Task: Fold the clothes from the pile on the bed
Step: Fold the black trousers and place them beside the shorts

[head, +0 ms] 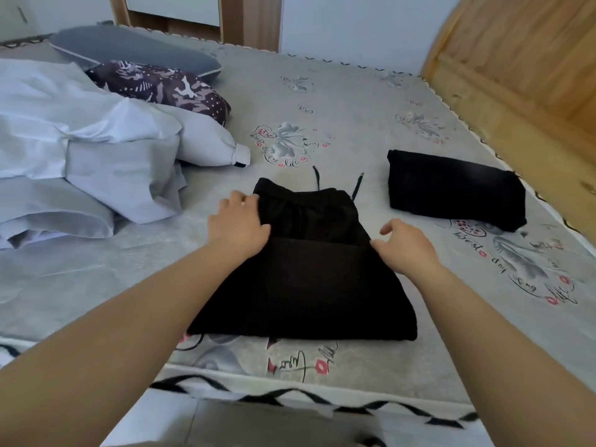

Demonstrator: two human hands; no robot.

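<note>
Black drawstring trousers (306, 279) lie folded over on the grey printed mattress (354, 108), their waistband and two cords pointing away from me. My left hand (237, 225) rests on the trousers' left edge near the waistband, its fingers lying over the cloth. My right hand (408, 248) touches the right edge with loosely curled fingers and holds nothing. A folded black garment (451, 190) sits to the right. The pile of pale grey and white clothes (80, 150) lies at the left.
A dark patterned cushion (164, 85) and a grey pillow (135, 48) lie behind the pile. The wooden headboard (522, 69) runs along the right side. The mattress's near edge with black zigzag trim (290, 398) is just below my arms.
</note>
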